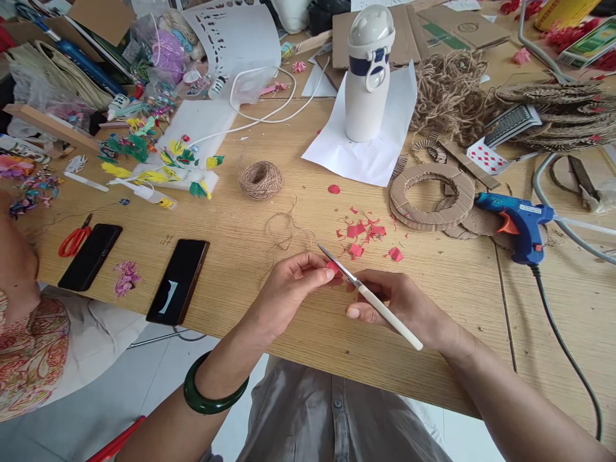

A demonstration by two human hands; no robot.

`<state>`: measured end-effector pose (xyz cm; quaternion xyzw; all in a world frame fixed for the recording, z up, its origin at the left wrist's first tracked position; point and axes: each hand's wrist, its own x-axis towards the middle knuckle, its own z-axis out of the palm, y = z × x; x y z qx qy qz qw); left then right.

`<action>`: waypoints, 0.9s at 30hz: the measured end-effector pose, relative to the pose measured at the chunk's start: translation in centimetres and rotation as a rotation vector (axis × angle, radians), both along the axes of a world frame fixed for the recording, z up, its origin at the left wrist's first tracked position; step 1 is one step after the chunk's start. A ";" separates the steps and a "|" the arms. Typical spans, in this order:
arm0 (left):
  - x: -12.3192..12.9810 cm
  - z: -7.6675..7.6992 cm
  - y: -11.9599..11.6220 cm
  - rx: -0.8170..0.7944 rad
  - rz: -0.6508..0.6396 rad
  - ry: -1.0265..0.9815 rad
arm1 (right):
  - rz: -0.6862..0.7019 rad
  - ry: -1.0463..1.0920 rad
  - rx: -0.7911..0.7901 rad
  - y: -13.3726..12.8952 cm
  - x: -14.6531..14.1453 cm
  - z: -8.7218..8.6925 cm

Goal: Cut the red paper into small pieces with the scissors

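Observation:
My left hand pinches a small piece of red paper between thumb and fingertips. In my right hand is a pair of scissors with white handles, its blades pointing up and left. The blades lie against the red piece; whether they are cutting it I cannot tell. Just beyond my hands, red paper scraps are scattered on the wooden table. A single red disc lies farther back. Loose thin twine curls on the tabletop beside my left hand.
A twine ball, white bottle on paper and cardboard ring stand behind my hands. At right lies a blue glue gun with its cord. Two phones and red-handled scissors lie left, near another person's arm.

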<state>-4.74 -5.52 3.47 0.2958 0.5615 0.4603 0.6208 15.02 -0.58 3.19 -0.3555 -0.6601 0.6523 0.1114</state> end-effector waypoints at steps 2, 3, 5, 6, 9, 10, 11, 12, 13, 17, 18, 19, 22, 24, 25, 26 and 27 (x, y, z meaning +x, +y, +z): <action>-0.2 0.0 0.0 -0.011 -0.018 0.002 | 0.005 0.002 0.000 0.0 0.0 0.0; -0.3 0.0 0.0 -0.015 -0.027 0.008 | 0.006 0.004 0.000 0.0 0.0 0.0; -0.4 0.1 0.1 -0.022 -0.042 0.028 | 0.005 0.004 -0.003 0.0 0.0 0.0; -0.4 0.2 0.1 -0.024 -0.048 0.037 | 0.003 0.003 -0.006 0.0 0.0 0.1; -0.6 0.4 0.2 -0.035 -0.054 0.048 | -0.001 0.002 -0.010 0.0 0.0 0.1; -0.7 0.4 0.2 -0.039 -0.050 0.049 | -0.009 0.006 -0.009 0.0 0.0 0.0; -0.7 0.4 0.2 -0.042 -0.043 0.049 | -0.024 0.013 -0.010 0.0 -0.1 0.0; -0.8 0.4 0.2 -0.044 -0.034 0.050 | -0.051 0.022 -0.013 0.0 -0.2 -0.1; -0.8 0.4 0.1 -0.045 -0.025 0.051 | -0.093 0.037 -0.014 0.1 -0.3 -0.2; -0.1 0.3 -0.1 -0.045 -0.032 0.056 | -0.285 0.111 -0.012 0.1 -0.6 -0.2; 0.2 0.2 -0.2 -0.043 -0.034 0.056 | -0.311 0.129 -0.018 0.1 -0.7 -0.1; 0.6 0.1 -0.3 -0.039 -0.032 0.063 | -0.326 0.146 -0.028 0.1 -0.8 0.0; 1.7 -0.2 -0.5 -0.014 -0.015 0.094 | -0.345 0.172 -0.064 -0.1 -0.9 0.2; 2.4 -0.4 -0.7 0.011 -0.004 0.100 | -0.360 0.194 -0.081 -0.3 -1.0 0.1; 2.7 -0.6 -0.8 0.023 0.002 0.097 | -0.369 0.209 -0.086 -0.3 -1.0 0.1; 2.9 -0.7 -0.8 0.034 0.009 0.092 | -0.380 0.224 -0.087 -0.3 -1.1 0.0; 3.1 -0.8 -0.9 0.042 0.015 0.090 | -0.392 0.231 -0.079 -0.3 -1.1 -0.1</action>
